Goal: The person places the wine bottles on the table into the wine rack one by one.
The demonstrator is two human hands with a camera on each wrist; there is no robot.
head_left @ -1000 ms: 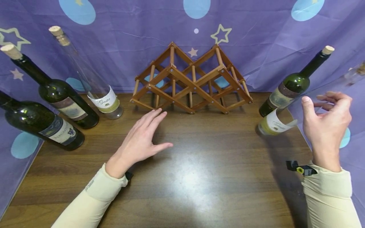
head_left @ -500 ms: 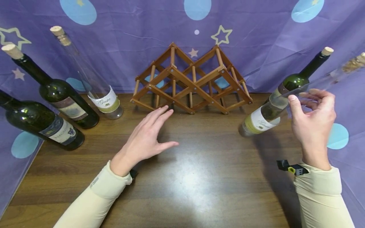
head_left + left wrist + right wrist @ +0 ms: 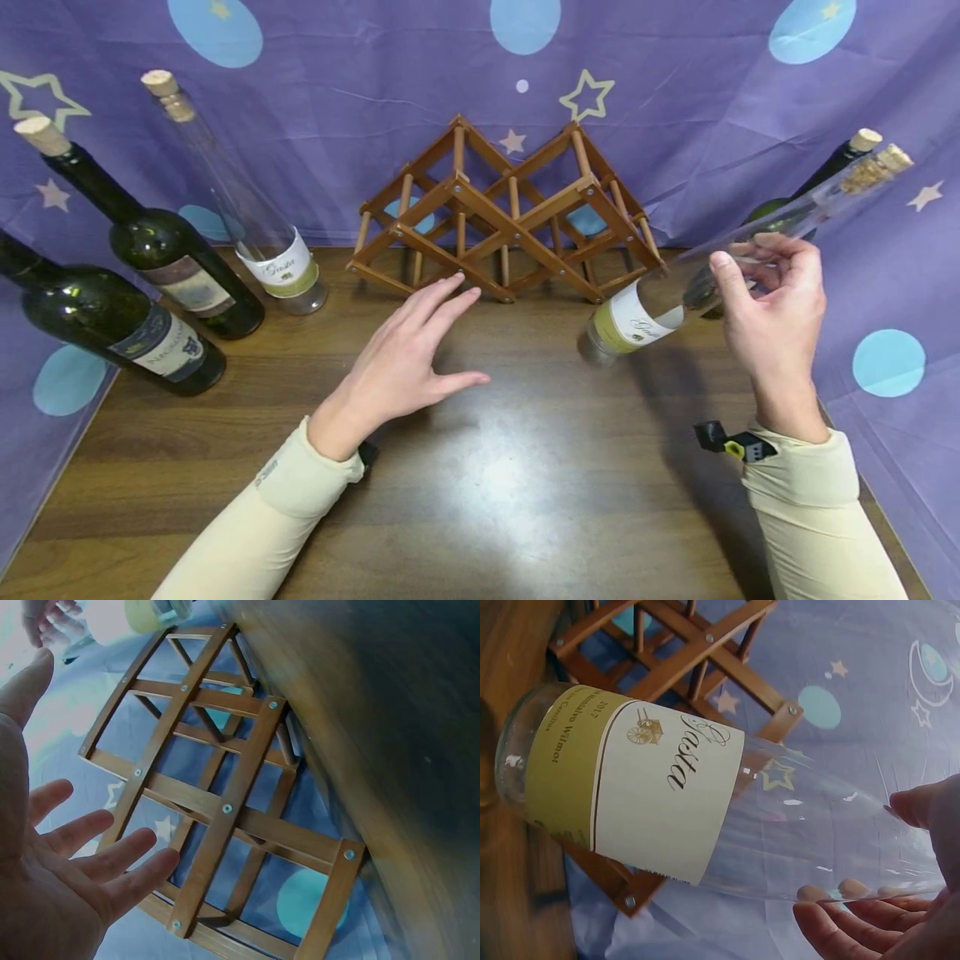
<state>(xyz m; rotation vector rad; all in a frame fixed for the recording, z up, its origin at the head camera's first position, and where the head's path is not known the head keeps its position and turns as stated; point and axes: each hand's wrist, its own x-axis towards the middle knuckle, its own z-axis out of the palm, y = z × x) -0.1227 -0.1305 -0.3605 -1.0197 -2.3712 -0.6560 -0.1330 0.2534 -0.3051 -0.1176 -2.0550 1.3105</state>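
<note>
My right hand [image 3: 780, 321] grips a clear glass wine bottle [image 3: 645, 780] round its shoulder, thumb on one side and fingers on the other. The bottle has a white and olive label and a cork [image 3: 892, 158]; it leans to the right, its base toward the rack. In the middle of the table my left hand [image 3: 401, 358] hovers with fingers spread, holding nothing. Just beyond it stands a folding wooden wine rack [image 3: 517, 235]; no bottle shows in its slots. In the left wrist view the rack [image 3: 227, 808] lies past the spread fingers [image 3: 142, 874].
At the left stand a clear corked bottle [image 3: 281, 271], a green corked bottle [image 3: 187, 283] and a dark green bottle [image 3: 165, 346]. Another green bottle [image 3: 832, 167] is partly hidden behind the held one. A purple curtain [image 3: 420, 50] hangs behind the wooden table [image 3: 480, 517].
My right hand has carried the clear bottle leftward toward the rack, and it now covers much of the green bottle. My left hand has shifted a little to the right, still spread.
</note>
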